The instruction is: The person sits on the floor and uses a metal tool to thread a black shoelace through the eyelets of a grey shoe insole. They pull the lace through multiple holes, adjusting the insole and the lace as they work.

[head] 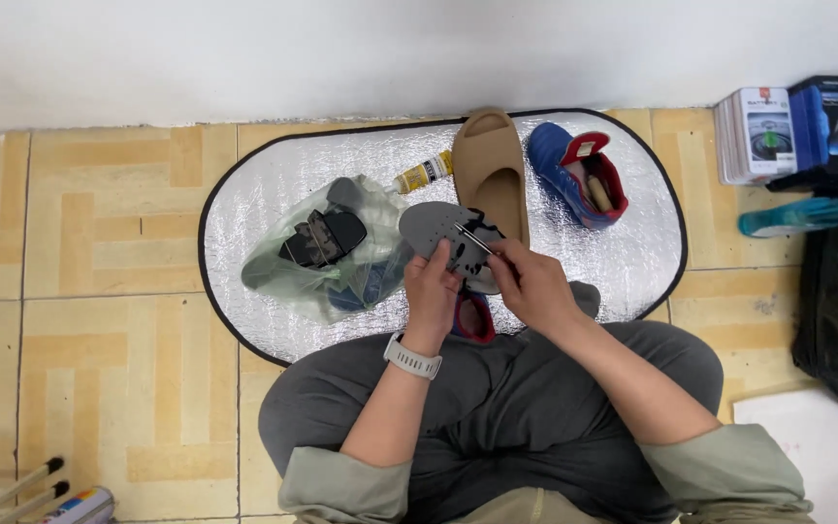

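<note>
Sitting cross-legged on the tiled floor (pixel 128 388), person works over a silver oval mat (pixel 264 194). Left hand (pixel 432 286) is closed around the near edge of a grey insole (pixel 434 225), holding it flat and raised above the lap, likely so its top face is reachable. Right hand (pixel 528 281) pinches a thin metal tool (pixel 474 239), tip on the insole's middle; fingers curled tight for fine control. Blue-and-red shoe (pixel 574 173) and tan slide sandal (pixel 492 165) lie just beyond on the mat, near at hand. Small yellow glue tube (pixel 422 173) beside the sandal. Clear plastic bag (pixel 327 250) of dark items to the left. Second red-lined shoe (pixel 474 318) partly hidden under the hands.
</note>
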